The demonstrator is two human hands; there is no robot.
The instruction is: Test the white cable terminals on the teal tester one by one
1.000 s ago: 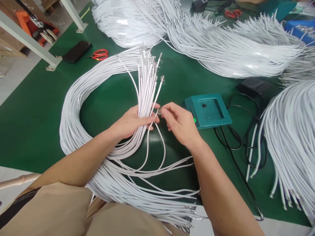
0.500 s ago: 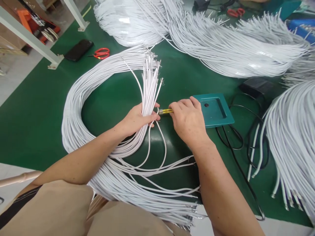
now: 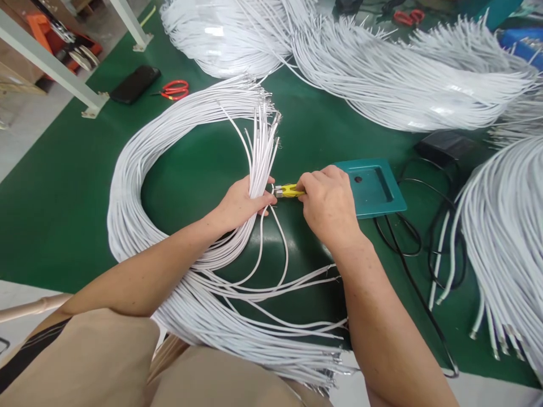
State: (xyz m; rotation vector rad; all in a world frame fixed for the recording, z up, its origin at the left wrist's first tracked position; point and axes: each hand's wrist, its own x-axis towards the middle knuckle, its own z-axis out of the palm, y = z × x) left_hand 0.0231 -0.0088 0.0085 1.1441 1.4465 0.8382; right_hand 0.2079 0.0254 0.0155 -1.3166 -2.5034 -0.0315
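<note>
A bundle of white cables (image 3: pixel 142 164) curves in a loop on the green table, its stripped ends standing up near the centre. My left hand (image 3: pixel 244 206) is closed round these cables below their ends, thumb across the front. My right hand (image 3: pixel 328 203) grips a small yellow tool (image 3: pixel 291 191), whose metal tip touches a single cable at my left fingertips. What the tip does there is too small to tell. Two loose cables hang down below my left hand. More white cables (image 3: pixel 254 333) lie across the table's near edge.
A teal tray (image 3: pixel 369 183) sits just beyond my right hand, with black cords (image 3: pixel 407 271) beside it. Large white cable piles (image 3: pixel 399 85) lie at the back and right. Red-handled scissors (image 3: pixel 175 90) and a black phone (image 3: pixel 136 83) are at the back left, near a metal post (image 3: pixel 55 62).
My right hand has shifted slightly right, and more of the yellow tool shows. The cable ends above my left hand have leaned a little to the right.
</note>
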